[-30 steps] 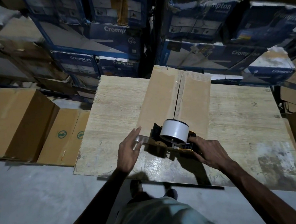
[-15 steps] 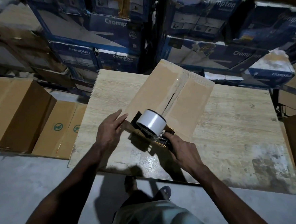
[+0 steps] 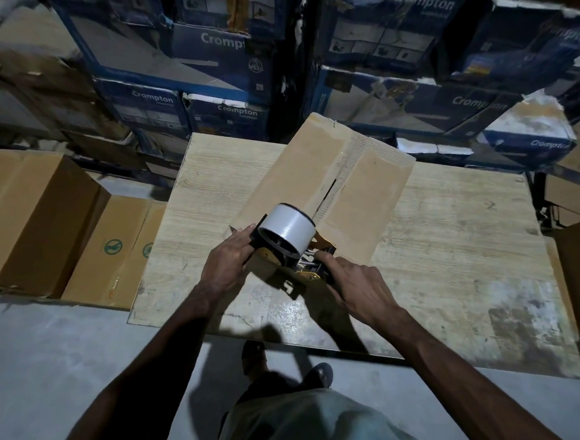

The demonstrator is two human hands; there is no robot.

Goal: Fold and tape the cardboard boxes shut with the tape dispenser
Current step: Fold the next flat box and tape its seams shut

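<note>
1. A flat brown cardboard box (image 3: 375,179) lies on a pale wooden table (image 3: 455,249) in the middle of the frame. It is turned at a slant, and its centre seam runs from the middle toward the upper right.
2. The tape dispenser (image 3: 289,250) sits at the lower-left end of that seam, on the near edge of the box. Its roll of white tape (image 3: 291,231) is uppermost.
3. The left hand (image 3: 226,263) comes in from the lower left. Its fingers (image 3: 242,238) are straight and pressed together, and their tips touch the dispenser's dark frame just left of the roll, at the box's near corner. Whether they pin a tape end there cannot be told.
4. The right hand (image 3: 358,285) comes in from the lower right. Its fingers are curled round the dispenser's handle (image 3: 319,269), so the roll lies above and to the left of its knuckles.
5. The dispenser thus lies between the two hands, touched by both.
6. Plain brown cartons (image 3: 34,217) stand on the grey floor (image 3: 67,338) at the left of the frame.
7. Blue printed cartons (image 3: 221,39) are stacked across the top of the frame, behind the table.
</note>
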